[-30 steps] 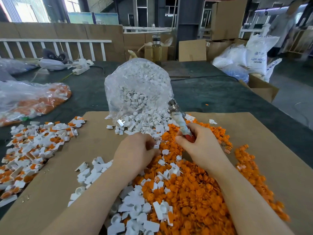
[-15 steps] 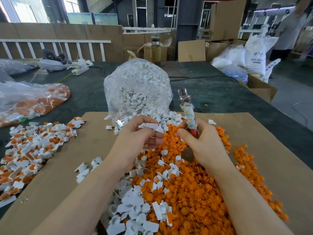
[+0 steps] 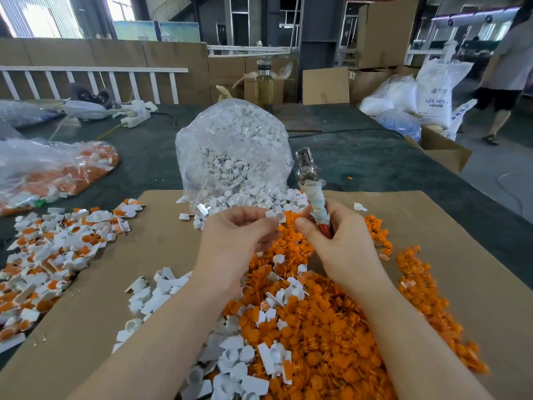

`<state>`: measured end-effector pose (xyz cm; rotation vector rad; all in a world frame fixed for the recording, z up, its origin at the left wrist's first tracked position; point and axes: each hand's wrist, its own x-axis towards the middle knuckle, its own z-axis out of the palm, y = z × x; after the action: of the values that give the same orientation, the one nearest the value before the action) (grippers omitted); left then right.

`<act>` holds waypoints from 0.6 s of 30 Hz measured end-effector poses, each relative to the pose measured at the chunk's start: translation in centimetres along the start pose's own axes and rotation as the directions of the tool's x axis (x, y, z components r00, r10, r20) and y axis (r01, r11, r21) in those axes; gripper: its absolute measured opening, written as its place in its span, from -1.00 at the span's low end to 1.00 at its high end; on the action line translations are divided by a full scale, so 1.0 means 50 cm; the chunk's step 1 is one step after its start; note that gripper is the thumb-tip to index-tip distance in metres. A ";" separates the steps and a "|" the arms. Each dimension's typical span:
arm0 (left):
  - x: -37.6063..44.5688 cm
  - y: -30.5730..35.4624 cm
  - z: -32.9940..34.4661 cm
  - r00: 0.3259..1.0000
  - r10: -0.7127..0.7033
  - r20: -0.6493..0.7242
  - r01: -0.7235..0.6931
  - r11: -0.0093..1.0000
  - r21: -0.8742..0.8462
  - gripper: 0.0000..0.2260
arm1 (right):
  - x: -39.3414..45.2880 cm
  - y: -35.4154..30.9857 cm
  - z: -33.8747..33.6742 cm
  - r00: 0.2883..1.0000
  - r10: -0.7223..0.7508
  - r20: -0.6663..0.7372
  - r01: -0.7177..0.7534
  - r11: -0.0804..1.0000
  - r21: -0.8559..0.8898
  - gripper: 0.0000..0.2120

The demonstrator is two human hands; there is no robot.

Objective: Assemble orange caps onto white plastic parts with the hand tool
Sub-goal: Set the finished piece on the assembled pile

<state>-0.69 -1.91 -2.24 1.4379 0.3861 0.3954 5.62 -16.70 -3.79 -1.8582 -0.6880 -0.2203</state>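
Assembled pile (image 3: pixel 49 255) at worktop left, large stocks of orange caps (image 3: pixel 331 327) and white parts (image 3: pixel 236 174) remaining; left hand (image 3: pixel 233 241) fingers pinch one white part (image 3: pixel 275 214), right hand (image 3: pixel 340 243) grips upright hand tool (image 3: pixel 313 192).

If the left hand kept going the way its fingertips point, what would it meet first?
Probably the hand tool held upright by the right hand; the left hand, pinching a white part, points right toward it. Depth unclear.
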 end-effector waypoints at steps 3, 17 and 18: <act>-0.010 -0.002 0.008 0.998 -0.049 0.031 0.051 0.995 -0.080 -0.95 | -0.004 -0.005 0.006 0.998 -0.040 -0.045 0.040 0.999 -0.002 -0.95; -0.035 -0.009 0.031 0.999 0.042 0.002 -0.041 0.994 -0.105 -0.95 | -0.012 -0.006 0.029 0.983 -0.037 -0.180 0.030 0.999 -0.043 -0.91; -0.036 -0.010 0.031 0.998 0.058 -0.016 -0.059 0.996 -0.073 -0.94 | -0.011 -0.005 0.030 0.984 -0.028 -0.174 0.021 0.999 -0.045 -0.90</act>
<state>-1.50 -4.17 -2.55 1.3774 0.3375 0.4623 4.76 -15.50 -4.42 -1.8463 -0.5893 -0.4114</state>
